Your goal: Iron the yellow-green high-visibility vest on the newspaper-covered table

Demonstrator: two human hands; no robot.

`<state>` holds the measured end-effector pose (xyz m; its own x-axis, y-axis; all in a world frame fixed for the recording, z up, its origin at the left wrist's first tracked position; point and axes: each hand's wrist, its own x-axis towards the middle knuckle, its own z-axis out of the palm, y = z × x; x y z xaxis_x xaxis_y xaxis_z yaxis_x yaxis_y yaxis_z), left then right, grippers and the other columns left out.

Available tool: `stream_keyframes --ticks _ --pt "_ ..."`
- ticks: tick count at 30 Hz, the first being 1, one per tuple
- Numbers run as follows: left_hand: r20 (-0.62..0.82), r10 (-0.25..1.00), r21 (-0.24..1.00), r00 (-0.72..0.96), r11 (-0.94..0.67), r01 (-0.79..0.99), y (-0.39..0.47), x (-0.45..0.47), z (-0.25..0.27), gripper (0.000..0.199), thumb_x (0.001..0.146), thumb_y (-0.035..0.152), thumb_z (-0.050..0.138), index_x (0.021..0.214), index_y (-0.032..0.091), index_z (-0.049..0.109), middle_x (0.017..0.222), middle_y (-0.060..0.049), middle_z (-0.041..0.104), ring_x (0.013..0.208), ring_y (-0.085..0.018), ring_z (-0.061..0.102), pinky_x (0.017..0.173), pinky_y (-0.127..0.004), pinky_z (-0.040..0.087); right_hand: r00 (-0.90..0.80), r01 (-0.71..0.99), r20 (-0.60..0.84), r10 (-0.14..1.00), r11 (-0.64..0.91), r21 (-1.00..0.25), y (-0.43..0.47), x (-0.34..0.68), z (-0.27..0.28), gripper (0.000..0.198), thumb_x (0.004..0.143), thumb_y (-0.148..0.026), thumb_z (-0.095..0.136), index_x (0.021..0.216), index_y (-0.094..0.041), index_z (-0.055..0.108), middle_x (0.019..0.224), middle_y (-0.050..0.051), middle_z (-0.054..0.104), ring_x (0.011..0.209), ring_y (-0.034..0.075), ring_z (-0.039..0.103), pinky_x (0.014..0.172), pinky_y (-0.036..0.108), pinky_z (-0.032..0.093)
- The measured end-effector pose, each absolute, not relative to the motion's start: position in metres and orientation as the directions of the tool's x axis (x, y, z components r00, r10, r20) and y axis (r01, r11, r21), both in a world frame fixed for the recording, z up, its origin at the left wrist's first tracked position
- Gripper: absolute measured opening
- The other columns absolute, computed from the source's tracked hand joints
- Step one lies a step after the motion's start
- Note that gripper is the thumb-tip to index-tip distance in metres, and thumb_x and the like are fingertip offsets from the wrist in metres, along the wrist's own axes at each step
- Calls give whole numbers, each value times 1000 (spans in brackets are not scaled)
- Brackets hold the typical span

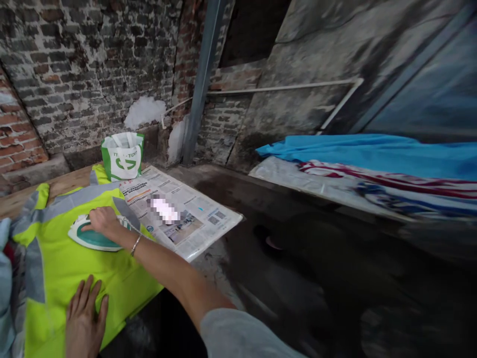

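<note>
A bright yellow-green garment with grey reflective bands (122,268) is spread over the table at the left. On top of it rests a white and teal clothes iron (95,239). My right hand (104,222), with a bracelet at the wrist, is closed around the iron's handle. Nearer to me, my left hand (86,315) lies flat on the cloth with its fingers stretched out, holding nothing. The iron's soleplate is hidden against the fabric.
Newspaper (194,209) under clear plastic covers the table's right corner. Behind the garment stands a green and white bag (122,156). Light blue cloth (5,288) lies at the left edge. Across the dark floor, blue fabric (372,154) and striped cloths lie on another surface.
</note>
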<state>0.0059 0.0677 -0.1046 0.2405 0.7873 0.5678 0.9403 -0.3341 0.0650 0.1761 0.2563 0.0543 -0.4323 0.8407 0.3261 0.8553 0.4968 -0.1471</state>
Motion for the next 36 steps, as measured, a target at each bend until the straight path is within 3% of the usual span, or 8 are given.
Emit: stream_keyframes --ticks 4,10,14,18,24,28,32,36 --pt "553 799 94 237 -342 935 67 7 -99 42 102 44 49 132 25 73 147 -10 68 138 -32 62 105 -48 54 -400 875 340 851 465 -135 272 168 52 46 104 -57 61 100 -13 72 94 12 77 87 23 72 80 30 50" --pt "550 809 150 205 -337 929 65 10 -102 42 102 46 52 130 26 75 145 -11 70 138 -35 63 105 -53 56 -564 799 172 808 586 -137 249 185 53 63 87 -77 71 104 -17 81 102 15 82 103 29 77 81 32 53" --pt "457 873 328 172 -345 880 70 -4 -97 44 99 55 53 119 26 80 139 -9 74 132 -33 68 105 -51 60 -597 782 109 795 607 -141 234 193 51 70 84 -82 69 109 -18 81 106 16 82 109 31 77 87 34 55" --pt "422 906 484 -25 -203 851 99 -34 -72 56 95 66 51 114 20 78 129 -14 77 118 -31 75 103 -46 62 -458 855 173 872 485 -184 238 182 47 66 94 -75 63 114 -14 78 110 21 80 111 30 76 91 34 55" --pt "383 918 334 -101 -36 942 147 -48 -67 105 77 86 53 141 2 58 152 -31 57 146 -46 51 120 -60 43 -274 912 153 950 307 -273 256 160 54 47 101 -59 64 113 -16 80 116 18 79 110 28 76 90 32 56" --pt "306 950 210 -59 -7 978 146 -42 -84 100 82 79 52 148 5 55 162 -29 47 156 -44 38 126 -63 29 -332 900 175 927 367 -236 259 165 52 54 100 -64 63 115 -15 80 117 20 79 113 28 75 92 32 55" --pt "298 953 185 -55 -1 983 142 -39 -84 99 83 77 52 153 7 51 164 -27 46 157 -42 38 126 -61 29 -482 849 144 865 501 -169 250 180 49 70 91 -79 64 115 -15 79 115 20 80 116 31 74 94 35 55" --pt "243 965 180 -100 56 982 144 -37 -80 107 82 77 53 156 1 46 166 -28 42 158 -41 35 128 -56 28 -479 858 98 872 489 -160 241 186 48 73 88 -82 64 116 -16 78 115 19 79 116 32 74 96 37 54"
